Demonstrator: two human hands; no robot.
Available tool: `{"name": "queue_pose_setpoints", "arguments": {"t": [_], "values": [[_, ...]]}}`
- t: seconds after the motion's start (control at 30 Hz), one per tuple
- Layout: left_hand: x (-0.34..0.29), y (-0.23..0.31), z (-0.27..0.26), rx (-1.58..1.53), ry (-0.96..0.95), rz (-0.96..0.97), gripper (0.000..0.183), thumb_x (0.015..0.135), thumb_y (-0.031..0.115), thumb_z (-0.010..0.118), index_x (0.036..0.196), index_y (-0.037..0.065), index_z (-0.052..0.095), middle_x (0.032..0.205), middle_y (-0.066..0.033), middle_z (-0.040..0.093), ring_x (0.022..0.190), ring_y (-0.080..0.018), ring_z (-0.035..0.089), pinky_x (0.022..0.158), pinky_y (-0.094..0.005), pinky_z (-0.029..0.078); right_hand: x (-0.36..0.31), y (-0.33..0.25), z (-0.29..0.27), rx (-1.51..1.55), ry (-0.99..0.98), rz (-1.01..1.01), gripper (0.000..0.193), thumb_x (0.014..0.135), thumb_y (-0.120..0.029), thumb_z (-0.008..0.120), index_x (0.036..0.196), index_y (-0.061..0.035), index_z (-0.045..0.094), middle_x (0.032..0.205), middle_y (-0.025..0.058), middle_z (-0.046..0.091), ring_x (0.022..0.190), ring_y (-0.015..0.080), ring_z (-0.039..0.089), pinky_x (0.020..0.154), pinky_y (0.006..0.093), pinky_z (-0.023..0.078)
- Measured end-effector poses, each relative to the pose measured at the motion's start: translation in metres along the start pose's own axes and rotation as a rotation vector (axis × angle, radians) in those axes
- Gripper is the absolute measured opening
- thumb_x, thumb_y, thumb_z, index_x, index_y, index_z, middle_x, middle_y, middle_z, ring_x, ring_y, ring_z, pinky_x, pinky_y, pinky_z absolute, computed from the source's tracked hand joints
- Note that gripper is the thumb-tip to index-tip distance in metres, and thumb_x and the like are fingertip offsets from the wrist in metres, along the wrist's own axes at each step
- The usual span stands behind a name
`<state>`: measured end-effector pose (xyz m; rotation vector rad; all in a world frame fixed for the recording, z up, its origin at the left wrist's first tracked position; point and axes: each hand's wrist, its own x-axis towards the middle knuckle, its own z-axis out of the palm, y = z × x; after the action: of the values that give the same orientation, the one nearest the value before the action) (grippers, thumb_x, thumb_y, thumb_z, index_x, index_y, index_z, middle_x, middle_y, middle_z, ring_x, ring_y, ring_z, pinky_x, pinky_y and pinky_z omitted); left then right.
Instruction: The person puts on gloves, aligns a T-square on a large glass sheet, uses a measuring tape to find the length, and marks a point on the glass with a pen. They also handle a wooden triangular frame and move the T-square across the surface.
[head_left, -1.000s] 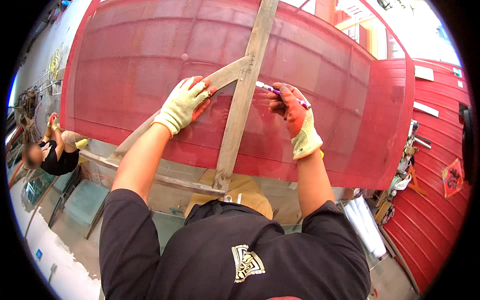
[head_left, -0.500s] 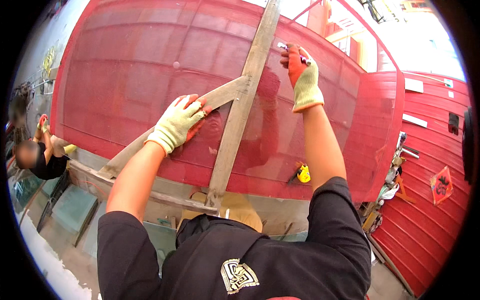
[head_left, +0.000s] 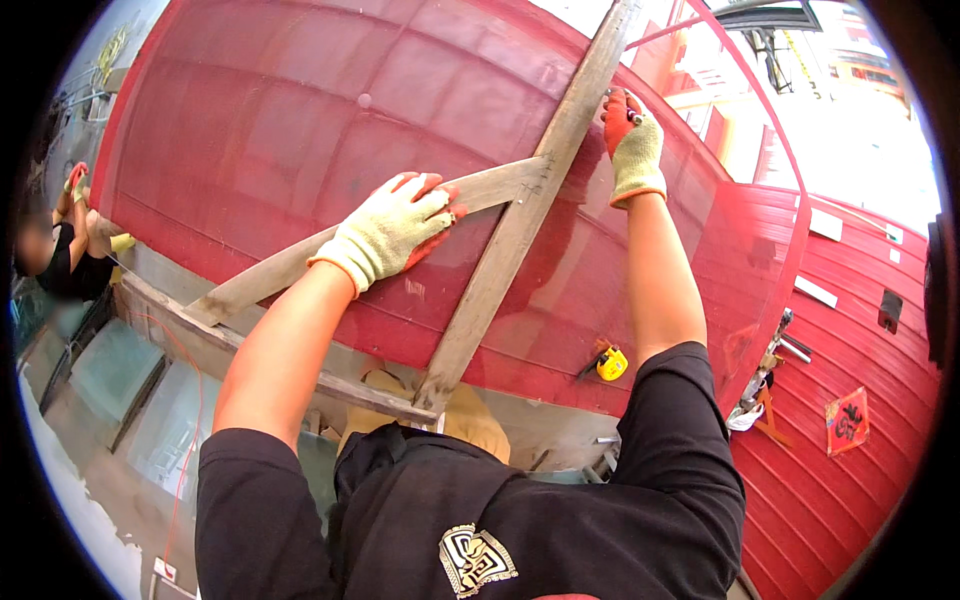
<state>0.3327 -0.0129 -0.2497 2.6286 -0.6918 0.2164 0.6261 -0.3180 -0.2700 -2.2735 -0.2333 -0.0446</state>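
Observation:
A wooden square frame lies on a large glossy glass sheet over a red surface. Its long bar runs from near my body to the far edge, and a diagonal brace joins it from the left. My gloved left hand rests flattened on the brace, fingers stretched out. At the far end, beside the bar's right edge, my gloved right hand is closed on a slim tool that looks like a glass cutter. Its tip is mostly hidden by the fingers. Nearer me lies a yellow tape measure.
Glass panes stand below the near edge at left, with an orange cable beside them. Another person in gloves is at the far left. Red corrugated panelling with a red poster is on the right.
My right hand has come close against the bar's right edge with the slim tool. My left hand stays on the brace. The whole view has shifted and tilted slightly.

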Motion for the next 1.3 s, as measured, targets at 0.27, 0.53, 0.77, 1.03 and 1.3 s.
{"name": "queue_pose_setpoints", "arguments": {"t": [0.27,0.53,0.77,1.03,1.3], "values": [[-0.008,-0.005,0.005,-0.015,0.024,0.026,0.041,0.089,0.024,0.071,0.129,0.015,0.068,0.134,-0.0053,0.060,0.127,-0.0282,0.054,0.109,-0.0453,0.046,0.009,-0.009,-0.001,0.246,-0.052,0.145,0.036,0.107,-0.030,0.060,0.116,0.0016,0.073,0.090,0.0073,0.075,0.075,0.0128,0.066,0.068,0.0274,0.052],[-0.010,-0.007,0.006,-0.006,0.009,0.027,0.044,0.090,0.026,0.072,0.132,0.016,0.066,0.144,-0.0054,0.057,0.131,-0.0277,0.054,0.111,-0.0456,0.044,0.010,-0.017,-0.005,0.204,-0.084,0.200,0.036,0.107,-0.031,0.059,0.118,0.0005,0.073,0.093,0.0067,0.074,0.077,0.0128,0.066,0.070,0.0273,0.052],[-0.011,-0.007,0.008,-0.022,-0.003,0.010,0.044,0.091,0.027,0.071,0.134,0.017,0.066,0.147,-0.0059,0.055,0.133,-0.0282,0.052,0.112,-0.0458,0.043,0.011,-0.011,-0.004,0.204,-0.081,0.225,0.039,0.108,-0.033,0.057,0.122,0.0008,0.072,0.097,0.0083,0.075,0.079,0.0142,0.067,0.075,0.0287,0.053],[-0.012,-0.007,0.009,-0.015,-0.028,0.006,0.047,0.090,0.027,0.072,0.135,0.017,0.064,0.147,-0.0059,0.054,0.133,-0.0283,0.051,0.112,-0.0463,0.044,0.007,-0.017,-0.003,0.211,-0.059,0.208,0.033,0.106,-0.029,0.061,0.116,-0.0003,0.074,0.090,0.0063,0.074,0.075,0.0123,0.065,0.066,0.0268,0.050],[-0.011,-0.007,0.009,-0.014,0.008,0.013,0.045,0.090,0.026,0.072,0.134,0.018,0.065,0.144,-0.0054,0.057,0.131,-0.0279,0.053,0.111,-0.0459,0.045,0.012,-0.010,-0.003,0.191,-0.070,0.202,0.036,0.107,-0.032,0.059,0.118,0.0000,0.073,0.092,0.0068,0.075,0.077,0.0132,0.066,0.069,0.0275,0.051]]}}
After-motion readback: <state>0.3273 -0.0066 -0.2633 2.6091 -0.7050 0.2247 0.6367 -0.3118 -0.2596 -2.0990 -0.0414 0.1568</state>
